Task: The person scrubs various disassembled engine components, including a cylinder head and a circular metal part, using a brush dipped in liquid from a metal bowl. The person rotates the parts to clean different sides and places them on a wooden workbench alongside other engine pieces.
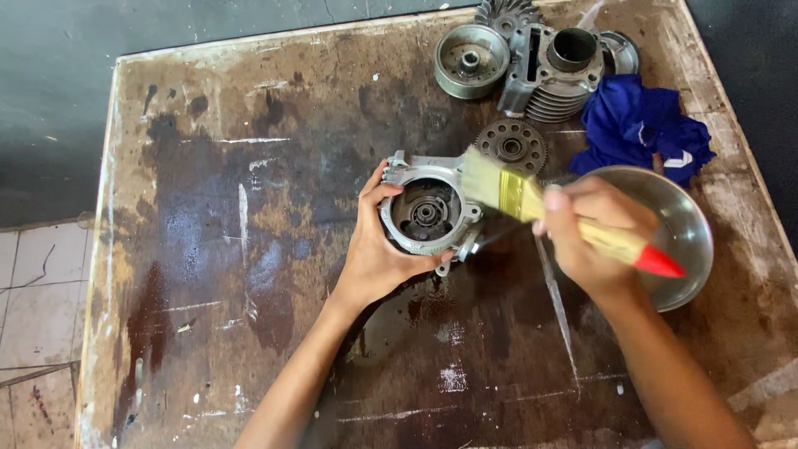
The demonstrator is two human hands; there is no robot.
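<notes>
My left hand (372, 254) grips a grey metal engine casing (428, 210) with a round cavity, holding it tilted up off the stained wooden table (249, 249). In my right hand (592, 237) is a paintbrush (532, 204) with a pale wooden handle and a red tip. Its bristles rest against the casing's upper right edge. Behind my right hand sits a shiny metal bowl (686, 233).
A toothed gear (511, 145) lies just behind the casing. At the table's far edge stand a round flywheel (471, 60), a finned engine cylinder (557, 71) and another finned part (505, 12). A crumpled blue cloth (640, 125) lies at far right. Tiled floor is left.
</notes>
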